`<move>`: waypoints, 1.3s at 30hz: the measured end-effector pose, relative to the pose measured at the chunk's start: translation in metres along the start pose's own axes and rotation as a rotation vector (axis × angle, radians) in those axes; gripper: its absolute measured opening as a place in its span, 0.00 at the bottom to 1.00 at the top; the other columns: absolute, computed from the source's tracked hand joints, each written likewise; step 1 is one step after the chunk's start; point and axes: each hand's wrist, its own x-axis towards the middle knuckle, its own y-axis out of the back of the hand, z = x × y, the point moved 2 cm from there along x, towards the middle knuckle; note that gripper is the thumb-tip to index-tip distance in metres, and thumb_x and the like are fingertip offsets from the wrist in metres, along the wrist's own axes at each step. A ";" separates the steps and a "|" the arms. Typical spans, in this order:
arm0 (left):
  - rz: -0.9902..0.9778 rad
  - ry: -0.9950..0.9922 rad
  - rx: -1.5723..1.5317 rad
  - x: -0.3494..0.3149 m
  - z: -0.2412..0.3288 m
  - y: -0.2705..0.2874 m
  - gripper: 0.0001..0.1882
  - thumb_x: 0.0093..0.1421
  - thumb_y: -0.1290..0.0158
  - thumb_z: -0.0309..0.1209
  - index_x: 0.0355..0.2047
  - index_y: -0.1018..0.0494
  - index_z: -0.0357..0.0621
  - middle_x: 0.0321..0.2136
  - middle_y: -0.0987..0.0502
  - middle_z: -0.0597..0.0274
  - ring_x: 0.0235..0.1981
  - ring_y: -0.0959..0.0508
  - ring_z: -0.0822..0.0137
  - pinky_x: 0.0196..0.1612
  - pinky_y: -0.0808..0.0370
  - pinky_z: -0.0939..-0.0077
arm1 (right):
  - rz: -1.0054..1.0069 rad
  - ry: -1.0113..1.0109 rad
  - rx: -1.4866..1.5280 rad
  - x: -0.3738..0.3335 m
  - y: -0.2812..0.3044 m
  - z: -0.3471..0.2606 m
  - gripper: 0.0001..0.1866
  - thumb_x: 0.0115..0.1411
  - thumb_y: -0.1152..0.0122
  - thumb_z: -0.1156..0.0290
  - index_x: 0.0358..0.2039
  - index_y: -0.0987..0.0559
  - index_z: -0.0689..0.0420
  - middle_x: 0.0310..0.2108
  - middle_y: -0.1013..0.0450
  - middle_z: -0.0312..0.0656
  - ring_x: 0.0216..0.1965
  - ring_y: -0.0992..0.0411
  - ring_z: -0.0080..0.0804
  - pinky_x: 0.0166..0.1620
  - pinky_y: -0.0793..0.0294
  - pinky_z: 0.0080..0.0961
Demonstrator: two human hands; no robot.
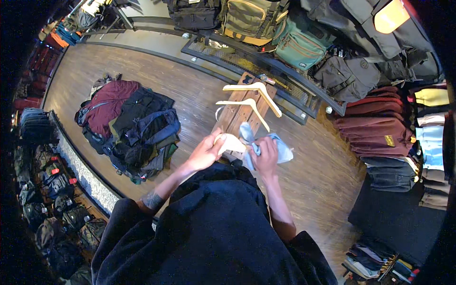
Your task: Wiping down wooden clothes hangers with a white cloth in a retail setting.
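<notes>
My left hand (205,153) is closed around one end of a pale wooden hanger (232,143), held low in front of my body. A light blue cloth (284,150) is bunched in my right hand (266,154), and part of it sticks up beside the fingers. The cloth meets the hanger's right part, where my fingers hide the contact. Just beyond my hands, two more pale hangers, a far one (244,87) and a nearer one (237,102), lie on a brown wooden bench (236,118).
A heap of dark and maroon clothes (126,126) lies on the wooden floor to the left. Ahead stands a low dark-framed rack (266,64) with backpacks such as a teal one (302,47). Maroon garments (375,130) hang at the right; several bags (61,204) line the left.
</notes>
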 end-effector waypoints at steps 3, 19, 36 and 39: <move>-0.106 -0.101 0.214 0.004 -0.007 -0.019 0.14 0.73 0.59 0.37 0.48 0.33 0.39 0.31 0.24 0.46 0.34 0.21 0.52 0.39 0.27 0.64 | 0.017 -0.050 0.155 0.006 -0.013 -0.022 0.13 0.54 0.30 0.64 0.33 0.24 0.56 0.31 0.29 0.42 0.34 0.29 0.44 0.39 0.33 0.38; -0.042 0.029 0.166 0.001 0.005 0.005 0.22 0.72 0.56 0.40 0.54 0.34 0.31 0.34 0.22 0.49 0.31 0.24 0.64 0.35 0.27 0.70 | 0.004 -0.129 -0.067 -0.022 0.010 0.032 0.08 0.55 0.35 0.73 0.32 0.27 0.58 0.31 0.28 0.45 0.33 0.30 0.48 0.38 0.34 0.42; -0.130 0.020 -0.035 0.008 -0.001 0.010 0.13 0.73 0.57 0.38 0.47 0.33 0.41 0.27 0.29 0.65 0.23 0.32 0.76 0.23 0.35 0.80 | 0.073 -0.043 -0.027 -0.007 0.005 0.025 0.08 0.54 0.33 0.70 0.30 0.24 0.55 0.28 0.30 0.41 0.32 0.30 0.42 0.36 0.35 0.38; -0.066 0.071 -0.082 0.004 0.012 0.005 0.12 0.74 0.59 0.37 0.48 0.35 0.43 0.22 0.33 0.71 0.18 0.35 0.79 0.20 0.39 0.83 | 0.048 -0.082 -0.075 -0.014 0.005 0.040 0.08 0.54 0.32 0.69 0.30 0.24 0.55 0.29 0.29 0.41 0.33 0.30 0.41 0.36 0.35 0.37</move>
